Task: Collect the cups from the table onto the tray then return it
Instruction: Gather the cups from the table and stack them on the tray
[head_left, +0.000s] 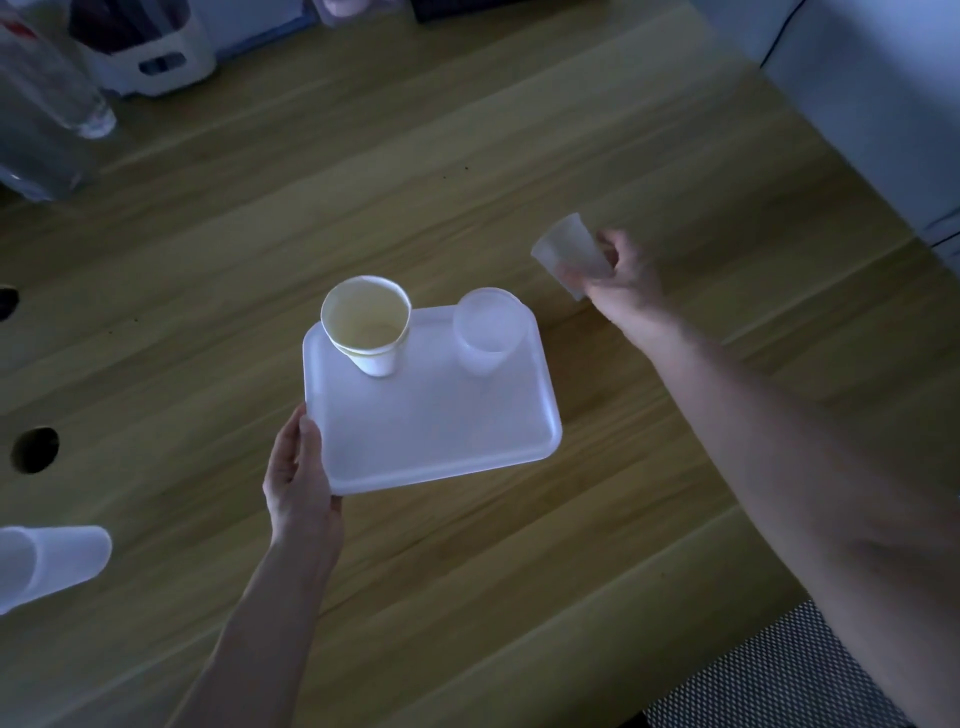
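A white plastic tray (441, 431) is held above the wooden table by my left hand (298, 475), which grips its near left corner. On the tray's far side stand a white paper cup (366, 325) at the left and a translucent plastic cup (488, 330) at the right, both upright. My right hand (618, 278) is to the right of the tray and holds another translucent cup (569, 249), tilted with its mouth toward the left. A further translucent cup (49, 564) shows at the left edge of the view.
The wooden table (519, 156) has two round cable holes (34, 449) at its left side. Clear bottles (47, 93) and a white organiser (150, 52) stand at the far left. A mesh chair seat (779, 675) lies at the near right.
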